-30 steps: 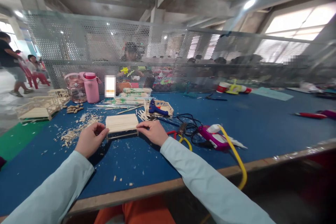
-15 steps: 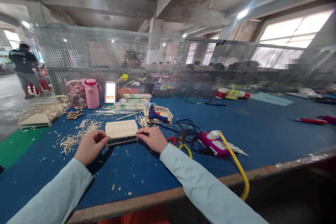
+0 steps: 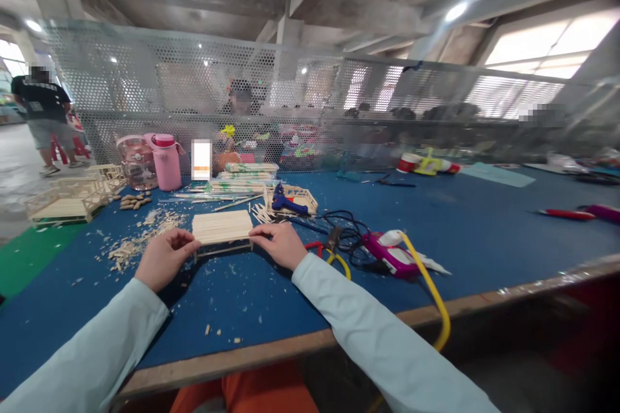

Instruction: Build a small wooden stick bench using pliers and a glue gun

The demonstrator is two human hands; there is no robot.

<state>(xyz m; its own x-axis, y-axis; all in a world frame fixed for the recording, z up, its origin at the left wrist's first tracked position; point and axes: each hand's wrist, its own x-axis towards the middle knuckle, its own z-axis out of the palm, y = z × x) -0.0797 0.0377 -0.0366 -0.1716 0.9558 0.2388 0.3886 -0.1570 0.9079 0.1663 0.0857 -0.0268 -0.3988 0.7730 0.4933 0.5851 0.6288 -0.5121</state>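
A flat panel of pale wooden sticks (image 3: 221, 228) rests on the blue table (image 3: 465, 232), raised a little on a stick frame. My left hand (image 3: 162, 258) pinches its left edge with curled fingers. My right hand (image 3: 279, 244) grips its right front corner, fingers closed on the edge. Both sleeves are light blue.
Wood chips (image 3: 133, 242) lie left of the panel. Behind it are a blue glue gun (image 3: 287, 201) in a stick frame, a pink bottle (image 3: 165, 161) and stick models (image 3: 65, 200). A pink glue gun (image 3: 390, 253), cables and a yellow hose (image 3: 429, 287) lie right. People are behind the mesh screen (image 3: 310, 100).
The view tipped up, then back down. Both hands stay on the panel's edges; the panel has not visibly moved. A person at far left has walked.
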